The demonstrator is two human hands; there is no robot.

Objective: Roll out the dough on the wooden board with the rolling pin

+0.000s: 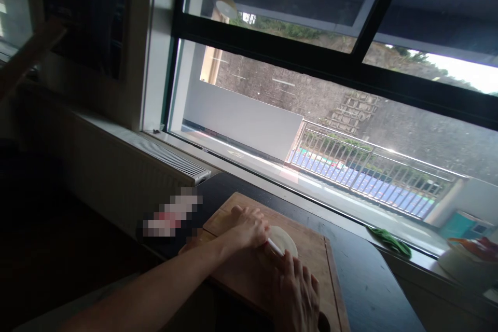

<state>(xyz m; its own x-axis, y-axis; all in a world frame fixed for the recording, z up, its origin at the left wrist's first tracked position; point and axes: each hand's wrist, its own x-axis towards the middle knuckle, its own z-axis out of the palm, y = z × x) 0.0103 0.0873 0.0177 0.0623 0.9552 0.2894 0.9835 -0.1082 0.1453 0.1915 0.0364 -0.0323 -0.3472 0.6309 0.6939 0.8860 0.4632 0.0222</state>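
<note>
left forearm leads to left hand, curled round rolling pin; right hand lies loosely extended over it; pale dough below.

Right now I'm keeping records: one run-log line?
left hand: on white rod | right hand: on rod | pale dough disc: on brown wooden board
</note>
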